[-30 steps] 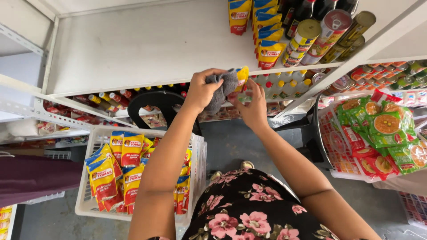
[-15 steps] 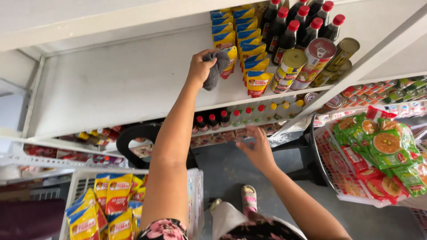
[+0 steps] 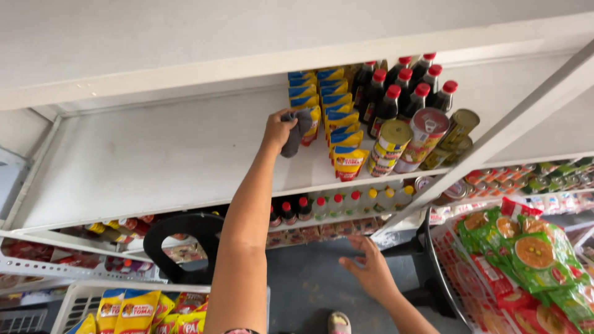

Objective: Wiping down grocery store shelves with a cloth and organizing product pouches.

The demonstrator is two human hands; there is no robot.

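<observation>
Overhead, left hand (image 3: 278, 128) gripping grey cloth (image 3: 296, 131), right hand (image 3: 371, 270) low, spread

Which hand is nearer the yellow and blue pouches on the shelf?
Left. The left hand, holding a grey cloth, is right beside the yellow and blue pouches; the right hand hangs open far below them.

- Left arm (image 3: 244, 247): bare all the way up, no sleeve, watch or bracelet showing.
- Right forearm (image 3: 411, 312): bare as well, no ring seen on the hand (image 3: 371, 272).
- Foot (image 3: 339, 323): in a light sandal.
</observation>
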